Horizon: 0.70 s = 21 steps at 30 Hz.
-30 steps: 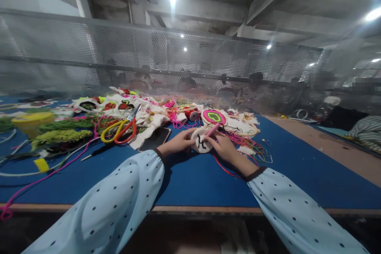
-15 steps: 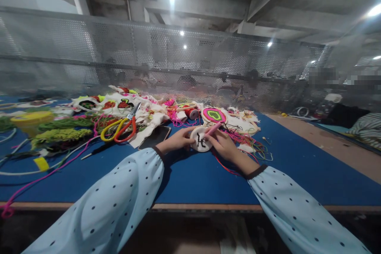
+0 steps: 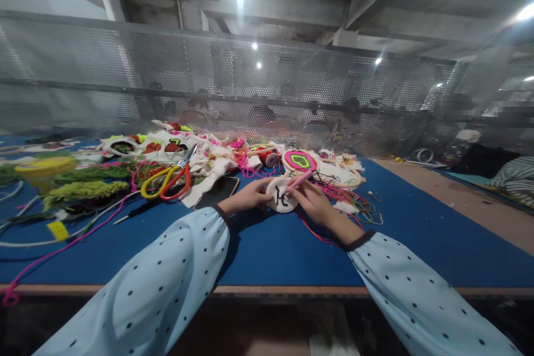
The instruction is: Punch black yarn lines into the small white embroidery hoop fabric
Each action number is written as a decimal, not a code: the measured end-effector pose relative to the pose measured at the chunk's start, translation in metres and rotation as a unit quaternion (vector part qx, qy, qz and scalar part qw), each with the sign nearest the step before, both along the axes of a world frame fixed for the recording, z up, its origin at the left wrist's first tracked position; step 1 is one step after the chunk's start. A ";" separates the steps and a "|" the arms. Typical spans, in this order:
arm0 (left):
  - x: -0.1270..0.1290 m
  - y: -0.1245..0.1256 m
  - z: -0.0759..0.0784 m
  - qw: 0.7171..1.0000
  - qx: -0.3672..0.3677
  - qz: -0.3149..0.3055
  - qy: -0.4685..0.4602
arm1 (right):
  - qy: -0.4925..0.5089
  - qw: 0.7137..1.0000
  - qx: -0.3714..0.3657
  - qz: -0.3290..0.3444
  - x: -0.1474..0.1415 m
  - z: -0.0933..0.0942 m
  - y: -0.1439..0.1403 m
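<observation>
My left hand (image 3: 249, 196) grips the left rim of a small round embroidery hoop (image 3: 276, 204), thumb on the front and fingers behind it. White fabric fills the hoop, with a black line pattern (image 3: 280, 197) on it. In my right hand (image 3: 317, 204) is a pink punch needle (image 3: 301, 179), held like a pen and slanting up to the right. Its tip, hidden by my fingers, is at the hoop's right side. Just behind lies a larger hoop with a pink and green design (image 3: 300, 161).
Scissors with yellow and orange handles (image 3: 167, 183) lie left, beside a dark phone (image 3: 216, 192). Green yarn (image 3: 85, 193) and a yellow cup (image 3: 44, 173) are farther left. Coloured threads (image 3: 354, 203) trail right of my hands. A perforated metal screen (image 3: 233, 83) stands behind the blue tabletop (image 3: 287, 258).
The pink punch needle and my right fingers have shifted very slightly over the hoop. My left hand keeps its hold, and the things on the table stay put.
</observation>
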<state>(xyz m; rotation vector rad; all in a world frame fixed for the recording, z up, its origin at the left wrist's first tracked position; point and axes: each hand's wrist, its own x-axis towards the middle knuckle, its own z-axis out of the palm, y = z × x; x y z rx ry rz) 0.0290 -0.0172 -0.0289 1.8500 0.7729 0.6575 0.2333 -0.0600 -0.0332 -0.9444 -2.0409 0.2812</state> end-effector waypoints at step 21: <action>0.001 -0.002 0.005 1.000 0.005 -0.022 -0.004 | -0.142 0.983 0.110 0.042 -0.005 -0.011 0.015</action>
